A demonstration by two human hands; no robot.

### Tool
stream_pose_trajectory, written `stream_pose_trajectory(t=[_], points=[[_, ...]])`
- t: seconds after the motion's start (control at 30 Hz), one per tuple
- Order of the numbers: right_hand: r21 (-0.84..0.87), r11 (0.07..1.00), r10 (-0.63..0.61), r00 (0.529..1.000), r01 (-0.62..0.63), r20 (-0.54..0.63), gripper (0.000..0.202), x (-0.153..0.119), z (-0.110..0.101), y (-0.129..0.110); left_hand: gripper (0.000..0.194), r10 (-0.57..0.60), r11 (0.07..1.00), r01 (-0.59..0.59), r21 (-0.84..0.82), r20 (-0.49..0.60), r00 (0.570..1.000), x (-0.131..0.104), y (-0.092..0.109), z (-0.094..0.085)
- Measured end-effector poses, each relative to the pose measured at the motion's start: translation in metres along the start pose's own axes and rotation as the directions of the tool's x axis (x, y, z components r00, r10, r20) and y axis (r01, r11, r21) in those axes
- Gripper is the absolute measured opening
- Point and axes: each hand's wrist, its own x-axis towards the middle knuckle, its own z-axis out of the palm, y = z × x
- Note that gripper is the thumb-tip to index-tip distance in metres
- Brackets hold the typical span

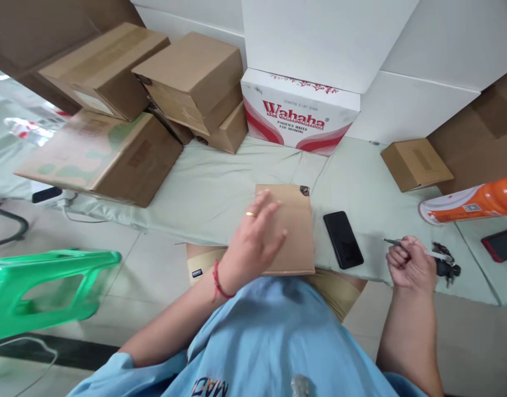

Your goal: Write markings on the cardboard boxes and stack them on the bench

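A flat brown cardboard box point(297, 237) lies at the front edge of the cloth-covered table, with a dark mark at its far right corner. Over its left part is my left hand point(257, 234), fingers spread and holding nothing, a ring and a red wrist string on it. To the right, my right hand point(410, 262) is closed around a slim pen-like tool with a dark tip that points left. Between the hands a black phone point(343, 240) rests on the cloth. Dark keys point(446, 264) lie just right of my right hand.
Stacked cardboard boxes point(133, 160) stand at the back left, a white and red Wahaha box point(298, 113) at the back middle. On the right are a small box point(419, 164), an orange bottle point(476, 201) and a red-black device point(501, 245). A green stool point(55, 259) is at left.
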Motion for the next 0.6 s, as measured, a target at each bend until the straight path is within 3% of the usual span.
stream_pose_trajectory(t=[0.1, 0.17, 0.27, 0.4, 0.6], points=[[0.462, 0.885, -0.026, 0.984, -0.058, 0.173, 0.031, -0.013, 0.037, -0.034, 0.065, 0.146, 0.983, -0.163, 0.084, 0.177, 0.973, 0.0, 0.018, 0.021], [0.549, 0.834, -0.07, 0.973, -0.063, 0.218, 0.024, -0.023, 0.069, -0.053, 0.081, 0.194, 0.959, -0.249, 0.132, 0.329, 0.924, 0.0, 0.02, 0.033], [0.499, 0.866, -0.139, 0.946, -0.028, 0.294, 0.029, -0.039, 0.116, -0.07, 0.101, 0.228, 0.933, -0.325, 0.156, 0.443, 0.867, -0.001, 0.017, 0.041], [0.423, 0.901, -0.24, 0.927, 0.102, 0.289, 0.021, -0.048, 0.168, -0.078, 0.129, 0.224, 0.912, -0.349, 0.214, 0.452, 0.863, -0.003, 0.015, 0.044], [0.193, 0.918, -0.379, 0.908, 0.346, 0.178, 0.012, -0.044, 0.212, -0.08, 0.132, 0.207, 0.913, -0.339, 0.226, 0.461, 0.863, -0.001, 0.017, 0.045]])
